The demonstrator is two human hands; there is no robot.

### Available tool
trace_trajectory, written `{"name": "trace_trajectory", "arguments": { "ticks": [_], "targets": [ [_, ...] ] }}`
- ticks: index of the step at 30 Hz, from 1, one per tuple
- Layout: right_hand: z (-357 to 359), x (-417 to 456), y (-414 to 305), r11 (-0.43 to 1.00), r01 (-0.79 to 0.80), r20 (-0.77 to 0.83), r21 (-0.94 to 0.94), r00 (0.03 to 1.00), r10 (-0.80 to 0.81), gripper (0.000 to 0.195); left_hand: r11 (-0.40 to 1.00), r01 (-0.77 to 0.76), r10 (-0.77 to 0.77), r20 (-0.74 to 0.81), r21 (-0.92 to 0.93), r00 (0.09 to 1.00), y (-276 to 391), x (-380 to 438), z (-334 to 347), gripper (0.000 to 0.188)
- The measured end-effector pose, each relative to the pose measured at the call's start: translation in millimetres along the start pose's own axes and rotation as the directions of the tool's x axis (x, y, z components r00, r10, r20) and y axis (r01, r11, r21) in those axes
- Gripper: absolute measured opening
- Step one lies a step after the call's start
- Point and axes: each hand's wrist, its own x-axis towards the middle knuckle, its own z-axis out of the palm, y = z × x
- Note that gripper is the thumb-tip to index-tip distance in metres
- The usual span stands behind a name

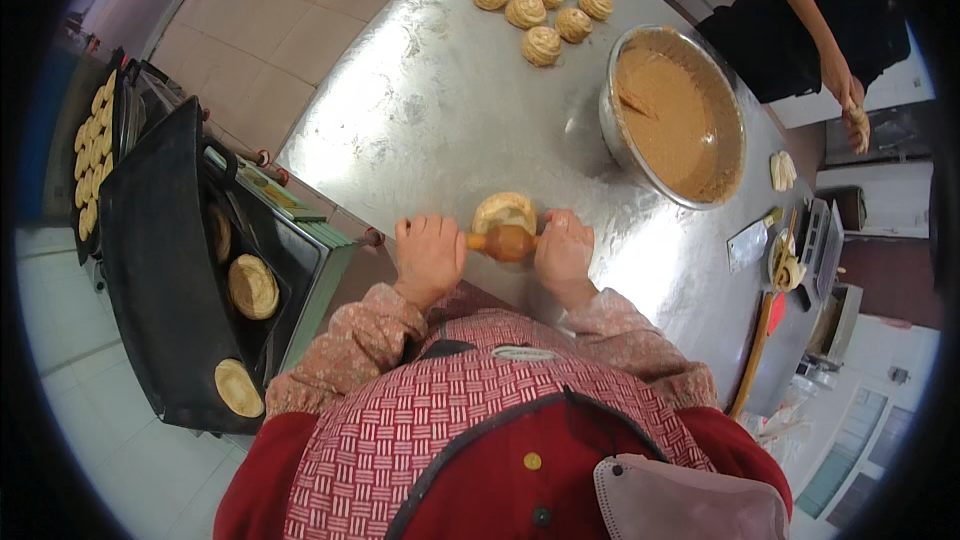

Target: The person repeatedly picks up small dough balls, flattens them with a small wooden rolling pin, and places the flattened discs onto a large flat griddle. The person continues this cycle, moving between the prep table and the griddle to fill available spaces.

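Both my hands grip a short wooden rolling pin with a thick middle. My left hand closes around one handle, and my right hand around the other. The pin lies over the near part of a round piece of dough on the metal table. Part of the dough is hidden beneath the pin. Beyond it to the right stands a large steel bowl of brown paste, with a utensil partly sunk in it.
Several coiled dough rounds sit at the far end. On the right lie a cleaver, a long wooden stick and a scale. A black griddle with flat rounds stands left. Another person handles dough across the table.
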Motion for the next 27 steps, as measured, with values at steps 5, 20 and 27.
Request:
{"name": "trace_trajectory", "arguments": {
  "ticks": [5,20,27],
  "targets": [
    [-14,85,-22,0.957,-0.267,0.203,0.109,0.949,0.241,0.016,0.984,0.171,-0.172,0.026,0.044,0.985,-22,72,7,0.017],
    [-22,84,-36,0.989,-0.143,0.387,0.030,0.914,0.121,0.029,0.956,0.258,-0.288,0.297,0.137,0.910,-28,65,-2,0.020],
    [-5,20,-28,0.998,0.055,0.109,0.014,0.993,-0.056,0.022,0.996,0.087,-0.086,-0.017,0.016,0.996,-12,-3,-7,0.014]
  ]
}}
